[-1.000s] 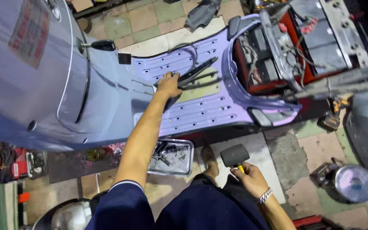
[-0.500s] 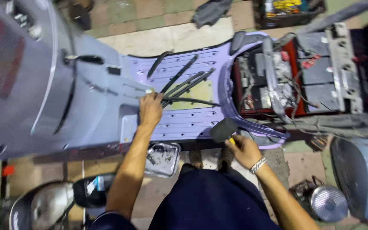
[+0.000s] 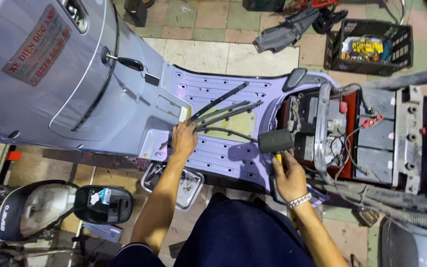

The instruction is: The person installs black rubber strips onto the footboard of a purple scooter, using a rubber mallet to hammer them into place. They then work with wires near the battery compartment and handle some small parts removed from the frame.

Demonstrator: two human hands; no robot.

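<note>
Now raised over the lilac scooter floorboard (image 3: 213,153), up from low beside the knee a second ago: black rubber mallet (image 3: 275,141) gripped by right hand (image 3: 288,177), left hand (image 3: 184,139) spread flat, pressing dark trim strips (image 3: 223,114) onto that floorboard.

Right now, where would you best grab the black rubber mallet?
Keep to the handle, low, from the near side, as the right hand does. The mallet head lies crosswise above the lilac floorboard, so the shaft points back at the person.
</note>
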